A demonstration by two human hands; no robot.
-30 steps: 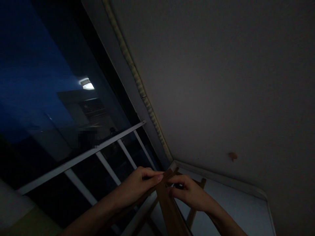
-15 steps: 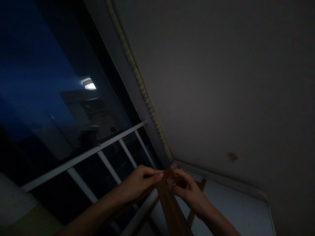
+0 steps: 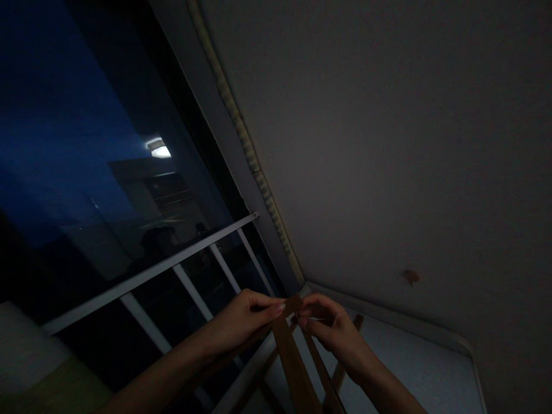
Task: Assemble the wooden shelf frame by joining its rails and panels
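A wooden frame of thin slats (image 3: 293, 362) stands low in the middle, its top reaching up between my hands. My left hand (image 3: 248, 322) is closed, pinching the top end of the main slat with thumb and fingers. My right hand (image 3: 330, 328) is closed too, its fingertips gripping the top of the frame from the right side. What the right fingers press on is too dark to make out. A second thin slat (image 3: 321, 368) and a back leg (image 3: 340, 374) run down below my right hand.
A dark window (image 3: 86, 144) with a white railing (image 3: 150, 273) fills the left. A ribbed strip (image 3: 245, 144) runs along its frame. A pale wall (image 3: 388, 144) with a small brown mark (image 3: 410, 277) is on the right, a white skirting (image 3: 388, 313) below.
My right hand has shifted a little up and left along the top of the frame and its fingers have re-gripped. My left hand has held its pinch.
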